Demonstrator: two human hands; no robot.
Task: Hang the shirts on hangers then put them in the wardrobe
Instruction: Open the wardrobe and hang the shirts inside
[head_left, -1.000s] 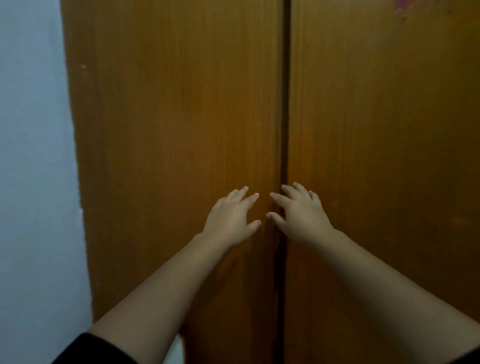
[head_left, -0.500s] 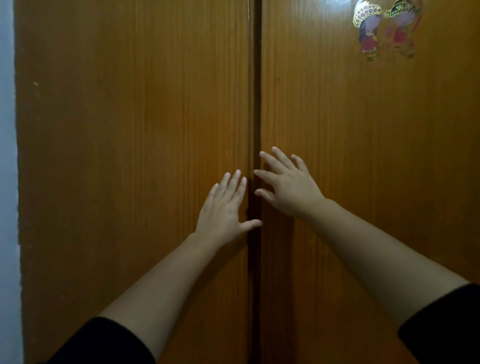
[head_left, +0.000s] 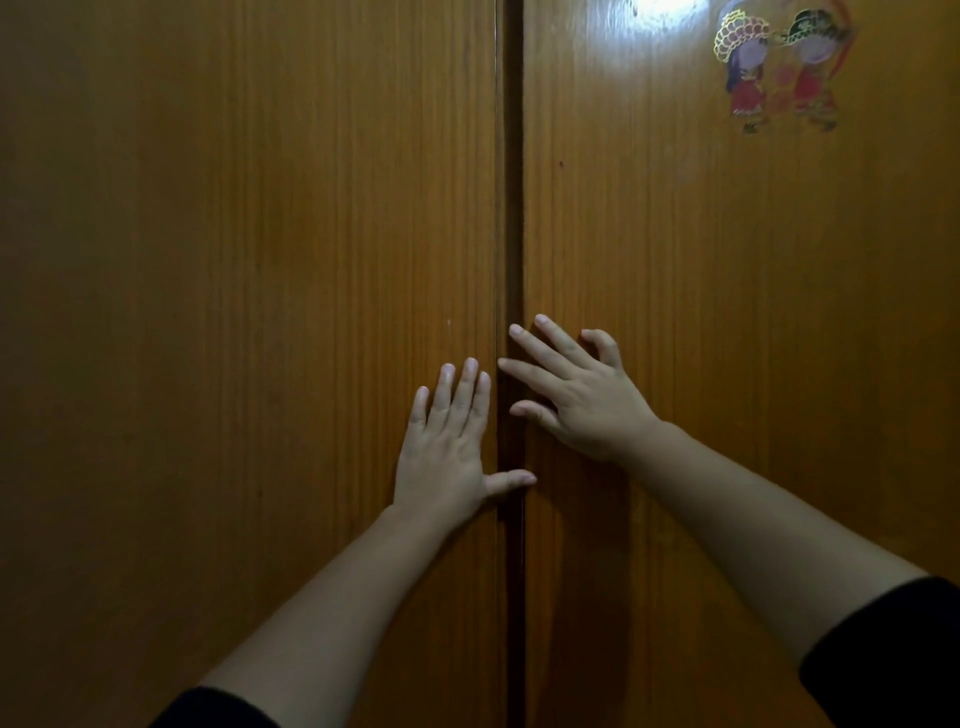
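A brown wooden wardrobe fills the view, its left door (head_left: 234, 312) and right door (head_left: 727, 338) meeting at a dark vertical gap (head_left: 511, 208). My left hand (head_left: 447, 447) lies flat on the left door beside the gap, fingers straight, thumb reaching across the gap. My right hand (head_left: 582, 395) rests on the right door, fingers spread, its fingertips at the gap's edge. Neither hand holds anything. No shirts or hangers are in view.
A colourful sticker of two cartoon figures (head_left: 779, 67) sits high on the right door, next to a bright glare spot (head_left: 665, 10). Black sleeves cover both upper forearms at the bottom edge.
The view has shifted left and up, so the wall at the left has gone and the sticker shows fully. Both hands have flattened against the doors near the gap.
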